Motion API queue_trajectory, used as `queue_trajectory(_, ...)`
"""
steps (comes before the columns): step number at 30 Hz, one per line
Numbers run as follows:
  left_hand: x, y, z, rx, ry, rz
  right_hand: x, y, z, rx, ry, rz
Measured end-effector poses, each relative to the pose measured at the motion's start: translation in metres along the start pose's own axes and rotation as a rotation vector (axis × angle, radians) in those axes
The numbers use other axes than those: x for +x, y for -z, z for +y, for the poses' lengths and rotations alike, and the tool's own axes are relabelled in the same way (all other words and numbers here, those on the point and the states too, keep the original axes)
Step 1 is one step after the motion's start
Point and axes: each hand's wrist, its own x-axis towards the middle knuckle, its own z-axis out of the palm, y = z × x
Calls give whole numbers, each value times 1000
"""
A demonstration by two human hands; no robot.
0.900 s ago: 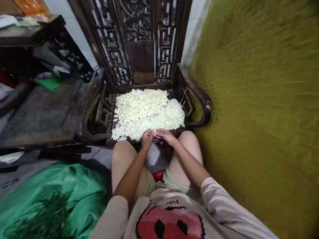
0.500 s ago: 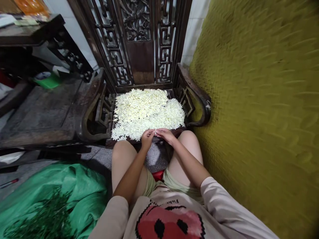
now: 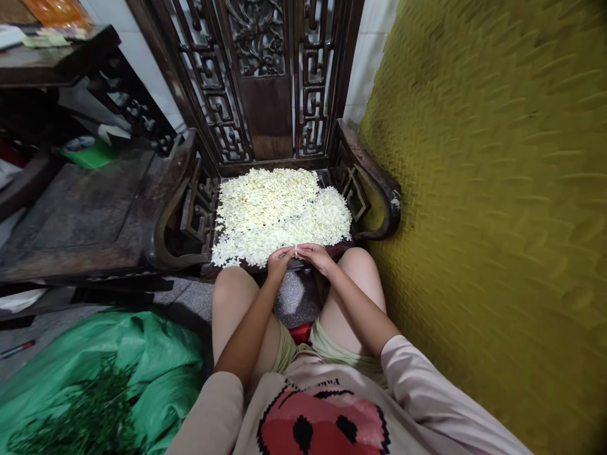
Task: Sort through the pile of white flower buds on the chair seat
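Small white flower [image 3: 296, 251] pinched between fingers of left hand [image 3: 279, 261], right hand [image 3: 313, 256].

Chair [image 3: 379, 183] directly ahead of the seated person, its back panel [image 3: 265, 76] behind the seat. Heap of small flowers [image 3: 279, 212] spread on the seat, between the two armrests. Left hand [image 3: 279, 262] and right hand [image 3: 315, 256] meet, touching, at the seat's front edge, just before the heap and above the knees. Low bench [image 3: 80, 215] left of the chair. Sheet [image 3: 156, 360] on the floor, left of the person's left knee, with cut sprigs [image 3: 80, 417] on it. Wall [image 3: 497, 189] close on the right.
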Motion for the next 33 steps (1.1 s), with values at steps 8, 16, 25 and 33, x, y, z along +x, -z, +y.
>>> queue_trajectory(8, 2, 2, -2, -57, 62, -28, -1, 0, 0, -30, 0, -6)
queue_trajectory(16, 0, 0, 2, -42, 54, -13, -3, -3, -4, -14, -36, 14)
queue_trajectory(25, 1, -1, -2, 8, -1, 17, -1, -3, -2, 15, -59, -1)
queue_trajectory(33, 5, 1, -2, -48, 67, 56, -2, -6, -2, 5, -8, 54)
